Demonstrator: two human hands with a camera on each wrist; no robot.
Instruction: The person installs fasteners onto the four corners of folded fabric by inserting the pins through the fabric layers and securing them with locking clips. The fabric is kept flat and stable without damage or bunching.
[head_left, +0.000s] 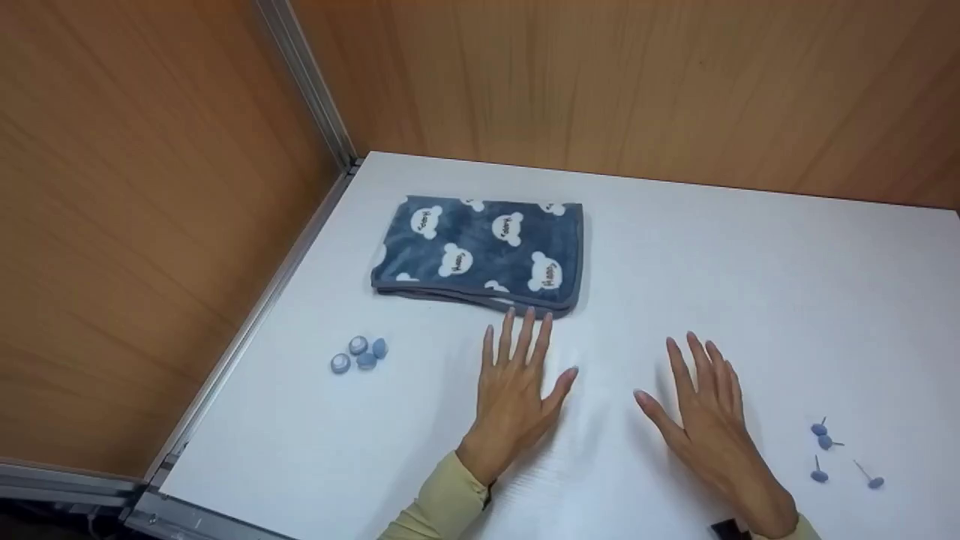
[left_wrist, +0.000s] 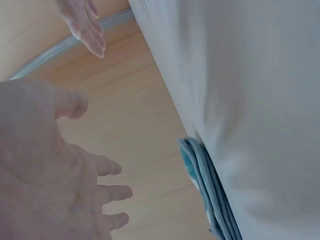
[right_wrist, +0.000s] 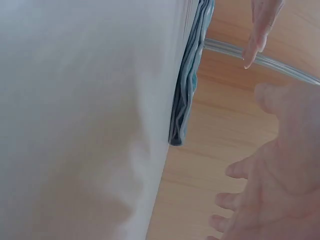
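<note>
Wood-grain panel walls (head_left: 135, 247) on two sides, joined at a corner by a grey metal rail (head_left: 307, 82); same rail running along the left edge of a white table (head_left: 750, 285).

Folded blue towel (head_left: 480, 255) lying flat toward the far left part of the table, printed with white bear heads, grey piping along the edges. Fold layers visible edge-on in the left wrist view (left_wrist: 210, 200) and in the right wrist view (right_wrist: 185, 95). Writing inside the bear heads small; appears to read "Happy", not fully certain.

Left hand (head_left: 517, 390) palm down over the table, fingers straight and slightly spread, grasping nothing; fingertips (head_left: 529, 313) at the near edge of the towel, just touching or just short of it, cannot tell which. Right hand (head_left: 705, 412) likewise flat, fingers released and spread, holding nothing, over bare table to the right of the left hand and well apart from the towel. Pale yellow sleeves (head_left: 439, 502) at both wrists.

Four blue round caps (head_left: 360, 354) clustered near the left edge, left of the left hand. Four blue-headed pins (head_left: 825, 446) scattered at the near right, beside the right hand.
</note>
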